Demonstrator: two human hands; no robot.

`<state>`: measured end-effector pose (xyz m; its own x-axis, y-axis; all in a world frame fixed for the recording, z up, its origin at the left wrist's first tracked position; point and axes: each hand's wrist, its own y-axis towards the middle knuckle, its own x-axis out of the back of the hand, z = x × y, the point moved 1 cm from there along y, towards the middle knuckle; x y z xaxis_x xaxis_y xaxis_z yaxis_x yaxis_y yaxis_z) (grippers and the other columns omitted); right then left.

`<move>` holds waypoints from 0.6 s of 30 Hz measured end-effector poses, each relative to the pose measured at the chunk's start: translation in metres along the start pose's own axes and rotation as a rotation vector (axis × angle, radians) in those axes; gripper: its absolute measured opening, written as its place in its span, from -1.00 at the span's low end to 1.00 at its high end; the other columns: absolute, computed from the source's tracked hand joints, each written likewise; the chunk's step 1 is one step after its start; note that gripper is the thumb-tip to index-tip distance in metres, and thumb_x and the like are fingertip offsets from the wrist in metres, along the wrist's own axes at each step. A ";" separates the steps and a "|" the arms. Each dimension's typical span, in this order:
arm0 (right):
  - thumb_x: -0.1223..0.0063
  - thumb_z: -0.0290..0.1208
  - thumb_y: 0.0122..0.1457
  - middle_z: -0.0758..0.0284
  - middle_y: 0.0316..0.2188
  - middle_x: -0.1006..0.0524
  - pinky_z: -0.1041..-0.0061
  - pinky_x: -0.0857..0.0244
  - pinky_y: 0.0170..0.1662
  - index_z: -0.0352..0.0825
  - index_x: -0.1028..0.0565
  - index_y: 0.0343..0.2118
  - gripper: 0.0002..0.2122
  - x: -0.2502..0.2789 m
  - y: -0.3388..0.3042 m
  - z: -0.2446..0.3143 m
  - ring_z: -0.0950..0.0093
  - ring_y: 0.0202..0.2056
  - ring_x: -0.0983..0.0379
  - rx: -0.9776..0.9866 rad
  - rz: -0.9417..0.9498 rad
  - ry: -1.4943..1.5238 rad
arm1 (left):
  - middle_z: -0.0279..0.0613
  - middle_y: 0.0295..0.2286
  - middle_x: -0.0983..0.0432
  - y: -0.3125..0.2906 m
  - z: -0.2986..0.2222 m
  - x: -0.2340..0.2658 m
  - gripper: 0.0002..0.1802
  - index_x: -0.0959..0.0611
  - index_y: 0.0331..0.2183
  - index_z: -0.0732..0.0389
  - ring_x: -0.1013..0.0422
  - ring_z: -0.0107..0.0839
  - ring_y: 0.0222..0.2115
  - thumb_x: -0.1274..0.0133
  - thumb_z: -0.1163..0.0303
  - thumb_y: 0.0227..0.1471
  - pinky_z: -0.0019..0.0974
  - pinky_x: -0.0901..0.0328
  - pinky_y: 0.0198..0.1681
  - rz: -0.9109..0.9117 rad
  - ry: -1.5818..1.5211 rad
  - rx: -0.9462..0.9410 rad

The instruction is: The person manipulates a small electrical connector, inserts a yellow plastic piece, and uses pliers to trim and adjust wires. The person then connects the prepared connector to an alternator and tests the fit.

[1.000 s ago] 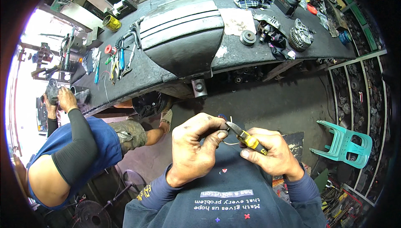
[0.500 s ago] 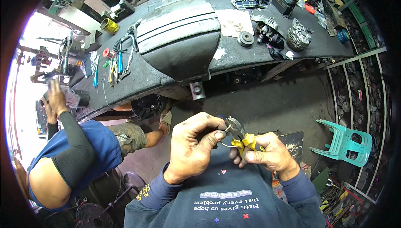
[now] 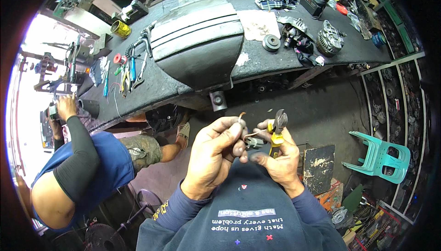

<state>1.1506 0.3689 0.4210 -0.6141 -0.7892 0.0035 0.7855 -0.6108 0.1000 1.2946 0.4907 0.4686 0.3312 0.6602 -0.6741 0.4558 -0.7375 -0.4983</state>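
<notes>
Pinched between the thumb and fingers of my left hand (image 3: 212,152) is a thin wire, its bare copper-coloured end (image 3: 242,114) sticking up. My right hand (image 3: 281,161) is closed round a pair of yellow-handled pliers (image 3: 277,140), the metal jaws pointing up and away from the wire end. Another stretch of wire (image 3: 255,134) runs across from the left fingers toward the right hand. Between the hands sits a small grey part (image 3: 253,142), partly covered by fingers; its kind I cannot make out.
Ahead stands a dark workbench (image 3: 172,78) bearing a large grey machine housing (image 3: 197,37), hand tools (image 3: 132,72), an alternator (image 3: 330,39) and a pulley (image 3: 271,43). At the left, a co-worker in a blue top (image 3: 110,161) bends at the bench. Green stacked stools (image 3: 383,157) stand right.
The pliers have come off the wire and moved right, jaws now upward. Bare copper shows at the wire's end. The co-worker's raised hand has come down.
</notes>
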 end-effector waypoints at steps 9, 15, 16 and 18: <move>-0.52 -0.41 0.09 0.24 0.05 -0.55 0.43 -0.40 0.14 -0.49 -0.68 -0.06 -0.61 -0.002 0.011 0.002 0.39 0.10 -0.48 -0.152 -0.003 0.336 | -0.25 -0.37 -0.57 -0.008 -0.004 -0.004 -0.74 -0.64 -0.05 0.36 -0.43 -0.59 -0.52 -0.17 0.39 0.32 -0.50 -0.34 -0.52 -0.008 0.302 -0.082; -0.47 -0.48 0.15 0.22 0.07 -0.54 0.46 -0.47 0.08 -0.53 -0.65 -0.03 -0.63 -0.017 0.009 0.012 0.44 0.02 -0.53 -0.199 -0.067 0.372 | -0.25 -0.36 -0.59 -0.007 0.001 0.004 -0.82 -0.64 -0.11 0.39 -0.47 -0.60 -0.46 -0.20 0.52 0.28 -0.47 -0.44 -0.43 -0.012 0.367 -0.256; -0.46 -0.49 0.16 0.21 0.07 -0.54 0.46 -0.48 0.07 -0.54 -0.64 -0.02 -0.64 -0.021 0.008 0.013 0.44 0.00 -0.54 -0.203 -0.089 0.388 | -0.23 -0.34 -0.59 -0.006 0.004 0.004 -0.83 -0.64 -0.11 0.40 -0.48 -0.59 -0.45 -0.19 0.54 0.28 -0.45 -0.46 -0.41 -0.020 0.337 -0.265; -0.44 -0.53 0.16 0.22 0.07 -0.53 0.46 -0.53 0.02 -0.55 -0.63 -0.02 -0.65 -0.025 0.008 0.013 0.43 -0.04 -0.57 -0.201 -0.102 0.397 | -0.20 -0.32 -0.60 -0.005 0.006 0.004 -0.84 -0.63 -0.11 0.42 -0.49 -0.56 -0.44 -0.17 0.56 0.29 -0.43 -0.50 -0.37 -0.033 0.295 -0.282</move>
<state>1.1713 0.3851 0.4348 -0.6429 -0.6637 -0.3824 0.7458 -0.6562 -0.1148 1.2885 0.4962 0.4651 0.5165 0.7257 -0.4544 0.6652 -0.6743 -0.3207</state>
